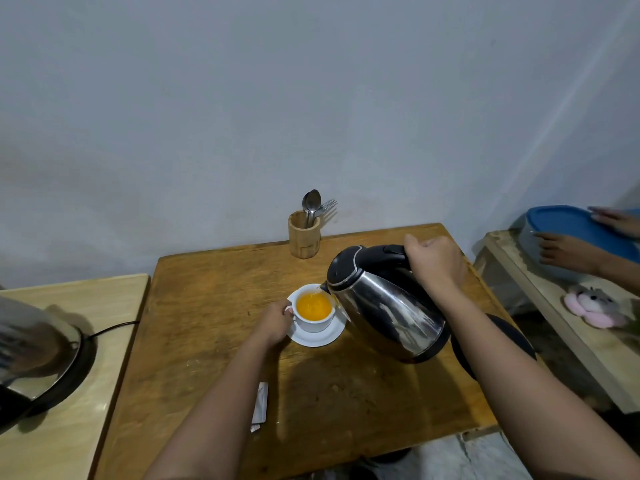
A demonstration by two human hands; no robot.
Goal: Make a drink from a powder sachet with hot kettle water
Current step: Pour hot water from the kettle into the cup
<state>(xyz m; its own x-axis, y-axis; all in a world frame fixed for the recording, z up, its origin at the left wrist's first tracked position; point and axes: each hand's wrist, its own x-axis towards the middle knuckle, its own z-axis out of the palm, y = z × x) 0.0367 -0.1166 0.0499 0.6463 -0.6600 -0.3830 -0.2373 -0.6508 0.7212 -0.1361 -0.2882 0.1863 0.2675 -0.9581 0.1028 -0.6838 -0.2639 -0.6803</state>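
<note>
A steel kettle [384, 306] with a black lid is tilted to the left, its spout over a white cup [313, 323]. My right hand [436, 261] grips the kettle's black handle. Orange liquid [313, 305] fills the cup, which stands on a white saucer [322, 337]. My left hand [275, 322] holds the cup by its handle. An opened white sachet [260, 403] lies on the wooden table [207, 299] near my left forearm. The kettle's black base [512, 337] shows behind my right forearm.
A wooden holder [304, 238] with spoons and a fork stands at the table's back edge. On a lighter table to the left sits a metal pot [31, 344] with a black cord. To the right, another person's hands [568, 251] touch a blue-lidded container [575, 230]; a plush toy [594, 306] lies nearby.
</note>
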